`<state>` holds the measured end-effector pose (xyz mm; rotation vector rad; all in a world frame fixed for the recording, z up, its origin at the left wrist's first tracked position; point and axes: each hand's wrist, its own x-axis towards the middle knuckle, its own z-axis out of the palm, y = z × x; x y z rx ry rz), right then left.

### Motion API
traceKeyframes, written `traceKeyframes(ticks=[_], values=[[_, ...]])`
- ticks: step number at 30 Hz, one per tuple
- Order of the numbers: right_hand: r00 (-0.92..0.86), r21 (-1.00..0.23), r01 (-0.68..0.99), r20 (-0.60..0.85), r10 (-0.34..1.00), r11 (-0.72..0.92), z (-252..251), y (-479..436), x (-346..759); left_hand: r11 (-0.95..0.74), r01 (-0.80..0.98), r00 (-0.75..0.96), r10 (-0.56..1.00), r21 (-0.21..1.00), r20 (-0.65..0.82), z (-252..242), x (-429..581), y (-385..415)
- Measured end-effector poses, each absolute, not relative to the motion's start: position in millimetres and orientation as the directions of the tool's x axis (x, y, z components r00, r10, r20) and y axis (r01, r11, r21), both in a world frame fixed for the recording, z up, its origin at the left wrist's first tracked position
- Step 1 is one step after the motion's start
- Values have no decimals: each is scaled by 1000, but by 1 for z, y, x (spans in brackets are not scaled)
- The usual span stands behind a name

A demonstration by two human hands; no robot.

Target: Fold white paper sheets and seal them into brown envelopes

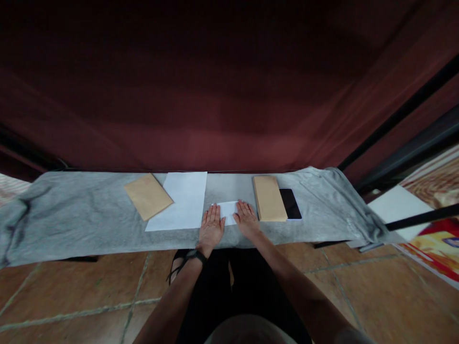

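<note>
A small folded white paper (228,213) lies on the grey cloth in front of me. My left hand (212,226) rests flat on its left end, fingers stretched out and pointing away from me. On the right end lies my right hand (246,218), also flat with straight fingers. Both palms hide the paper's ends. Left of my hands is a larger white sheet (182,203), and a brown envelope (148,197) overlaps its left side at a slant. A stack of brown envelopes (269,198) sits to the right of my right hand.
A dark-screened phone (291,204) lies partly under the envelope stack. The grey cloth (89,210) covers a long narrow table. Behind it hangs a dark red curtain (215,119). Black metal bars (423,217) stand at the right, and tiles (107,282) cover the floor.
</note>
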<state>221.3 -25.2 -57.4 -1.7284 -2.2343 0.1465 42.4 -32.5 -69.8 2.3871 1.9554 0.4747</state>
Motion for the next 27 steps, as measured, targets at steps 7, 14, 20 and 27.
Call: traceKeyframes(ticks=[7,14,20,27], values=[[-368,-289,852,261,892,436,-61,-87,234,-206,956,169,968,207,185,-61,45,-31],[-308,-293,871,297,904,393,-71,-89,234,-594,726,612,788,347,67,-44,95,-26],[-350,-306,841,321,880,446,-78,-88,238,-640,688,674,738,343,26,-49,100,-6],[-308,-324,847,347,886,422,-77,-86,235,-640,717,647,759,276,80,-59,98,10]])
